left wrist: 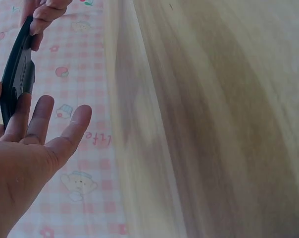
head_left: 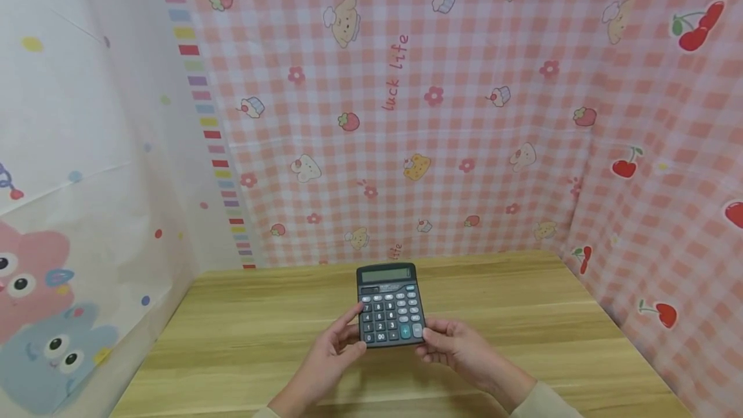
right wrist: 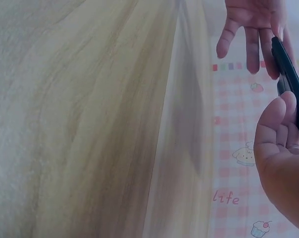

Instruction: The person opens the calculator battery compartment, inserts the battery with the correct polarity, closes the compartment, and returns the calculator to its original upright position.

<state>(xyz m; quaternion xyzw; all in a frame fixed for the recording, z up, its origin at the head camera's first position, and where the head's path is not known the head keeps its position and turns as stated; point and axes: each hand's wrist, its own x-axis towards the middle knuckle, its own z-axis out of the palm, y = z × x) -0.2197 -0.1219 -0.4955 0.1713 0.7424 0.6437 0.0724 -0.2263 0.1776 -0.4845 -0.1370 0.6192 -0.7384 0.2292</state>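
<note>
A black desk calculator (head_left: 386,307) with grey and teal keys is held up above the table, its keys and display facing the head camera. My left hand (head_left: 333,347) holds its left edge, thumb at the lower left corner and a finger at the side. At the lower right corner, my right hand (head_left: 458,347) pinches the calculator between thumb and fingers. The left wrist view shows the calculator (left wrist: 16,74) edge-on, with several fingers of the left hand (left wrist: 35,148) behind it. In the right wrist view, the right hand (right wrist: 283,153) curls its fingers against the calculator's back.
The wood-grain table (head_left: 261,315) extends beneath both hands. Behind it hangs a pink checked cloth (head_left: 464,199) with printed pictures. A white cloth (head_left: 104,179) with cartoon figures hangs at the left, and a cherry-print cloth (head_left: 667,211) at the right.
</note>
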